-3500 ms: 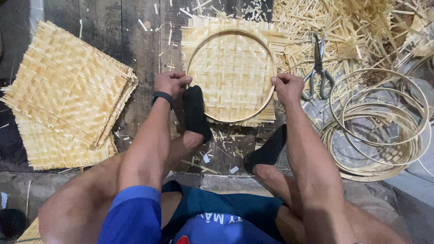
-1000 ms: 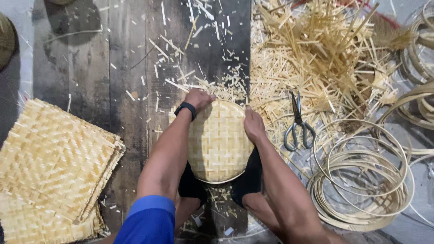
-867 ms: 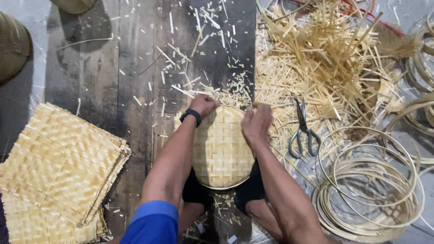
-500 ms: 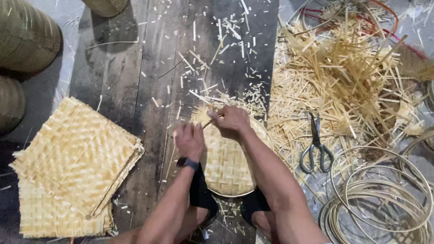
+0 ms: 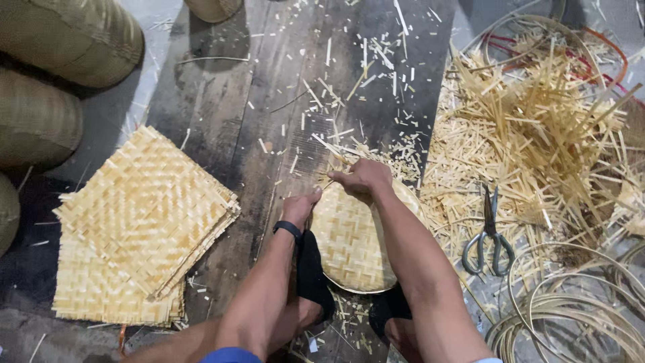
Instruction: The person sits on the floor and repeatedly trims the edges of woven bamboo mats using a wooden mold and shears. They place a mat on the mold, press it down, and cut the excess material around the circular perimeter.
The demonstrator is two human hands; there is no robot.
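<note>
Head view: a round woven bamboo tray (image 5: 349, 245) is stood on edge on the plank floor (image 5: 222, 107), braced between the feet. Its top rim is gripped by the right hand (image 5: 363, 180); its left edge is pressed by the left hand (image 5: 299, 208). It is judged light, springy, splintery, best held by the rim.

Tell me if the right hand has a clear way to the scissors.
Probably yes. The scissors lie in the open on bamboo offcuts to the right of the right hand, with nothing on top of them. That hand is now gripping the rim of the woven bamboo tray.
</note>
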